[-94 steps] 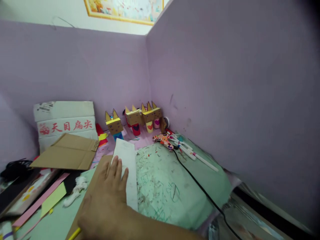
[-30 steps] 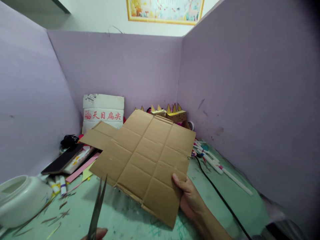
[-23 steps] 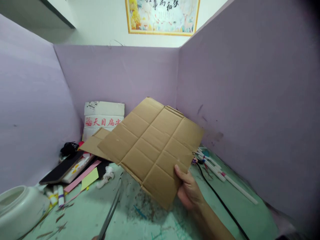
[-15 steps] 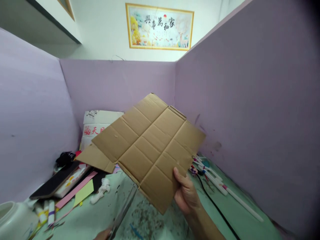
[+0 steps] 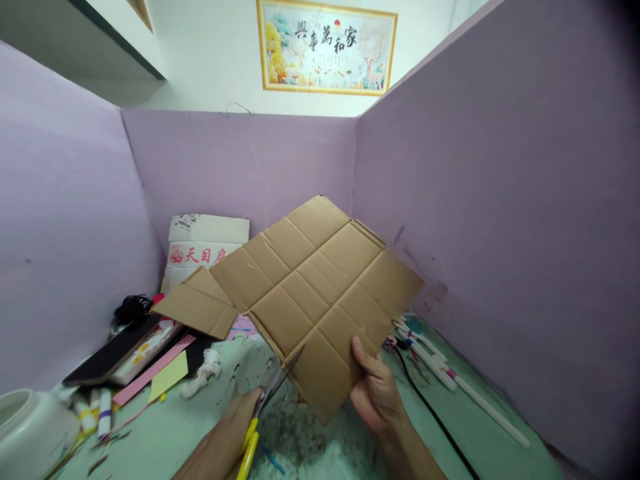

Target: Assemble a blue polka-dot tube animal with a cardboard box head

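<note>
My right hand (image 5: 375, 387) grips a creased brown cardboard sheet (image 5: 313, 280) by its lower right side, thumb on top. The sheet is held tilted above the table. My left hand (image 5: 243, 413) is closed on a pair of scissors (image 5: 249, 447) with yellow handles. Their metal blades reach the sheet's lower left edge near a fold line, and one blade tip overlaps its face. Whether the blades have cut in there, I cannot tell. A smaller cardboard piece (image 5: 200, 307) rests at the left, beside the big sheet's corner.
A white box (image 5: 207, 237) with red characters stands at the back left. Black boards (image 5: 107, 353), paper strips (image 5: 170, 380), markers (image 5: 104, 417) and a white jar (image 5: 35, 433) are on the left. White sticks (image 5: 490, 413) and a black cable (image 5: 430, 413) lie right. Purple panels (image 5: 240, 167) surround the green tabletop.
The scissors and my left hand have come up into view, and the blades now meet the cardboard's edge. The large sheet has shifted slightly right, away from the smaller piece.
</note>
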Available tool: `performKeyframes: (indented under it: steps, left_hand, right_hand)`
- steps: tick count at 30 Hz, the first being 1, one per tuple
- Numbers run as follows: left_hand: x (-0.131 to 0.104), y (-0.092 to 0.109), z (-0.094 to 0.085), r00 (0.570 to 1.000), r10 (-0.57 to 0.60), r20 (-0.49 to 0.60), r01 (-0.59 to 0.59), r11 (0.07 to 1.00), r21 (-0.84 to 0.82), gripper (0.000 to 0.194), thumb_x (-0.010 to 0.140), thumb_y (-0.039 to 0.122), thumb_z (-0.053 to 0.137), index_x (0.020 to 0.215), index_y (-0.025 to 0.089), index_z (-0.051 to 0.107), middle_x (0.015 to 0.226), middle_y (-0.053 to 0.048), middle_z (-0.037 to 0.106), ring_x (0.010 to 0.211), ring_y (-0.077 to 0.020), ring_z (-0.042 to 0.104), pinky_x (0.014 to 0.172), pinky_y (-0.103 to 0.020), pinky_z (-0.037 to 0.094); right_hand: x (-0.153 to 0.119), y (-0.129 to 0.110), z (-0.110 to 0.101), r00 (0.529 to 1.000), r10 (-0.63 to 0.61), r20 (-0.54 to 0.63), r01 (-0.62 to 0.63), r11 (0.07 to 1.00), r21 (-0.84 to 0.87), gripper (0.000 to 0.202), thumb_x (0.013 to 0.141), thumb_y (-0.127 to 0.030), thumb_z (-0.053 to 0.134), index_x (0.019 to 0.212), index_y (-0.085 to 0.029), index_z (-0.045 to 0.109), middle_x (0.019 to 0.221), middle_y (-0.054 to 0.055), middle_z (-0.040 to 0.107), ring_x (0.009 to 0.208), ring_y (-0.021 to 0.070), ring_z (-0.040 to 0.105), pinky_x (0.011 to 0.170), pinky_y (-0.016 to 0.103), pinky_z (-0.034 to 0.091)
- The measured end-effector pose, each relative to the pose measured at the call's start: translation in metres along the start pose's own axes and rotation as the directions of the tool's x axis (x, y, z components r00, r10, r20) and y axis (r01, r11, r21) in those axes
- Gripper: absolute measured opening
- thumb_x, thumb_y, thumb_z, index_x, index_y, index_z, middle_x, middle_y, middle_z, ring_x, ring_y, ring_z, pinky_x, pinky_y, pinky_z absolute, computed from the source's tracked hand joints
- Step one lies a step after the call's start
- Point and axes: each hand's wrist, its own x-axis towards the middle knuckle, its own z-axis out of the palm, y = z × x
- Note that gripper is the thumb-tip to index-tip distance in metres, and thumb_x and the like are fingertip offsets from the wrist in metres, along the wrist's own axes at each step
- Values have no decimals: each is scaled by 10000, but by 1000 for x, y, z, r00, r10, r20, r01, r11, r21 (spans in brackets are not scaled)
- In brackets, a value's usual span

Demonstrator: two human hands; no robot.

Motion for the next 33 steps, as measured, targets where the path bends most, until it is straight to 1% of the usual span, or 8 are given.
performKeyframes:
  steps: [6, 13, 18, 22, 27, 30, 31, 33]
  left_hand:
    - [-2, -12, -8, 1000, 6, -9, -6, 998, -63, 312, 683, 254, 585, 987, 245, 659, 1000, -89, 633, 1123, -330, 470, 926, -384, 392]
    - [-13, -21, -24, 999, 14, -34, -19, 990, -140, 353, 686, 302, 552, 1020, 235, 643, 1059, -112, 634, 1171, -323, 451, 904, -352, 422]
    - [-15, -28, -27, 998, 34, -60, -40, 995, -96, 356, 710, 344, 506, 1033, 258, 629, 1076, -86, 629, 1179, -311, 449, 905, -364, 419]
    - [-10, -31, -22, 996, 70, -56, -72, 997, -38, 311, 710, 338, 521, 990, 268, 636, 976, -79, 635, 1145, -310, 475, 886, -358, 425]
    - [-6, -33, -17, 991, 123, -57, -120, 992, 41, 274, 661, 294, 607, 930, 284, 661, 883, -63, 631, 1099, -327, 496, 888, -352, 414]
    - [-6, -38, -16, 979, 174, -108, -148, 965, 215, 327, 647, 253, 645, 970, 298, 667, 940, -71, 651, 1056, -326, 520, 919, -358, 392]
    - [-6, -40, -16, 971, 204, -122, -156, 934, 323, 342, 656, 248, 641, 994, 301, 663, 967, -75, 657, 1030, -320, 538, 923, -360, 391]
    - [-6, -45, -17, 961, 258, -105, -160, 821, 548, 365, 692, 253, 605, 1052, 298, 646, 1013, -82, 662, 977, -303, 573, 910, -362, 408]
  right_hand:
    - [-1, 5, -5, 1000, -13, 9, 14, 998, -55, 557, 530, -282, 823, 1054, -264, 635, 941, -16, 727, 1011, 254, 619, 912, 406, 477]
    - [-3, 6, -6, 999, -32, -17, 30, 994, -103, 548, 512, -277, 829, 1029, -263, 650, 925, -4, 731, 975, 274, 635, 872, 415, 503]
    - [-5, 7, -6, 1000, -2, 14, 4, 994, -108, 538, 522, -267, 830, 1030, -256, 654, 927, 11, 729, 962, 281, 639, 849, 419, 514]
    - [-6, 8, -7, 1000, -1, 19, 3, 994, -107, 528, 521, -260, 832, 1019, -262, 655, 913, 3, 732, 951, 277, 645, 850, 420, 516]
    - [-5, 8, -9, 1000, -12, 8, 13, 993, -115, 432, 532, -251, 823, 938, -239, 676, 894, 14, 734, 957, 287, 643, 848, 432, 519]
    - [-4, 10, -11, 1000, 1, 24, 2, 994, -107, 380, 524, -245, 827, 877, -254, 687, 908, 14, 732, 945, 285, 649, 831, 413, 533]
    - [-3, 11, -12, 999, 0, 32, 3, 994, -110, 367, 525, -251, 827, 865, -260, 688, 908, 13, 732, 940, 285, 652, 826, 408, 537]
    - [-2, 13, -13, 999, -9, 40, 14, 992, -124, 368, 523, -264, 827, 864, -264, 687, 901, 10, 734, 941, 282, 653, 827, 402, 538]
